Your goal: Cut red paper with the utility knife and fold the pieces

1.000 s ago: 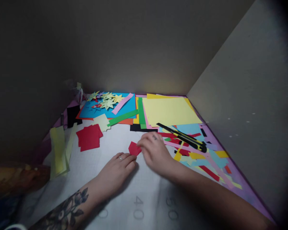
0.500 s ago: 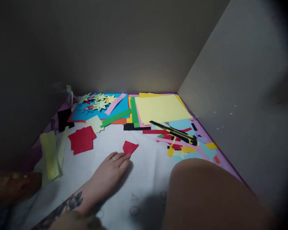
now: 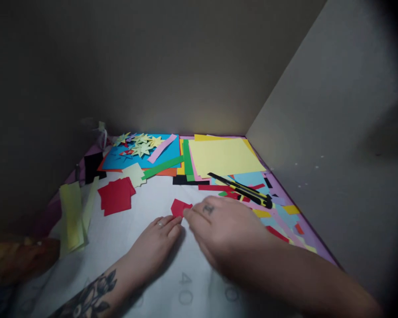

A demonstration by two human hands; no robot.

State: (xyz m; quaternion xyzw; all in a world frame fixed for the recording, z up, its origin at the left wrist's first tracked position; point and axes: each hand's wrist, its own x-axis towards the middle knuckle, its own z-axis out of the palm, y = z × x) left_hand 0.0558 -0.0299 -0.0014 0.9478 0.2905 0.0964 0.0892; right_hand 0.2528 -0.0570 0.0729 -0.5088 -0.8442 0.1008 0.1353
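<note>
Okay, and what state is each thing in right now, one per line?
Small red paper: flat, looks folded
Left hand: flat, fingertips at the red paper
Right hand: fingers bent, at its right edge
Cutter knife: lying on scraps, blade unclear
Red squares: stacked unevenly
Paper stars: heaped on the blue sheet
Pale yellow sheet: flat, atop others

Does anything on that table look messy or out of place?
Mostly the right side: paper scraps lie jumbled there, with a yellow-and-black cutter lying slantwise across them. The red squares are stacked unevenly too. Nothing looks spilled; the small red piece sits at the fingertips.
</note>
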